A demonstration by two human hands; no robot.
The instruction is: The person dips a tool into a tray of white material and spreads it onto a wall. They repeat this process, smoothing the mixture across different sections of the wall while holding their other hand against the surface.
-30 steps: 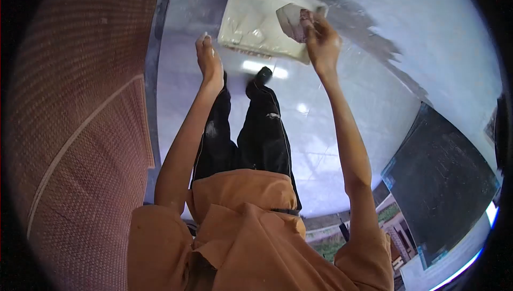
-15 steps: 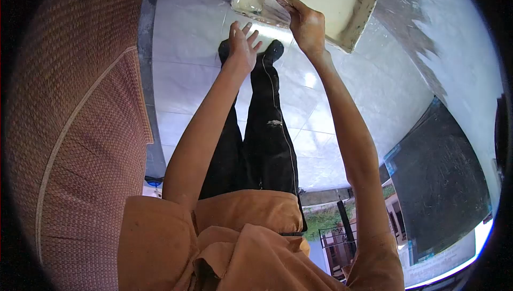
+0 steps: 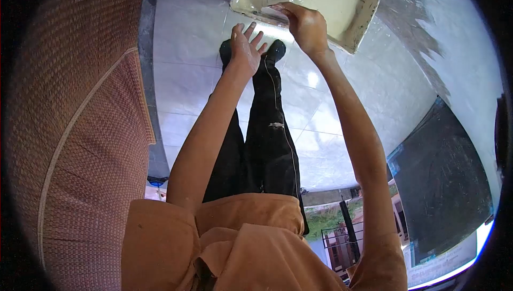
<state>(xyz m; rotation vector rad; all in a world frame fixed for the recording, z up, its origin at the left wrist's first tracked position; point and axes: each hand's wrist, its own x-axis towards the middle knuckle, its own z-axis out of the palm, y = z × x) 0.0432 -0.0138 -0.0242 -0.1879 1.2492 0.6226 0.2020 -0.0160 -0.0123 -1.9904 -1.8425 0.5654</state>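
Note:
A shallow rectangular tray [image 3: 359, 40] with a stained rim stands at the top of the view, filled with a cream-coloured liquid. Over its near edge my right hand [image 3: 309, 28] is closed in a pinch on a thin pale sheet [image 3: 276, 14]. Most of that sheet blends into the tray behind it, so its material is unclear. My left hand [image 3: 247, 49] hangs to the left, just short of the tray, fingers spread and holding nothing. Whitish smears show on its skin.
Pale glossy tiles [image 3: 187, 40] cover the floor under my feet. A woven brown mat [image 3: 96, 141] rises along the left side. At the right, a black panel [image 3: 446, 179] leans by a whitish, patchy wall [image 3: 459, 40].
My right hand and the sheet's tip have dipped slightly toward me. My left hand has shifted a little right, its fingers still apart. The tray looks nearly the same.

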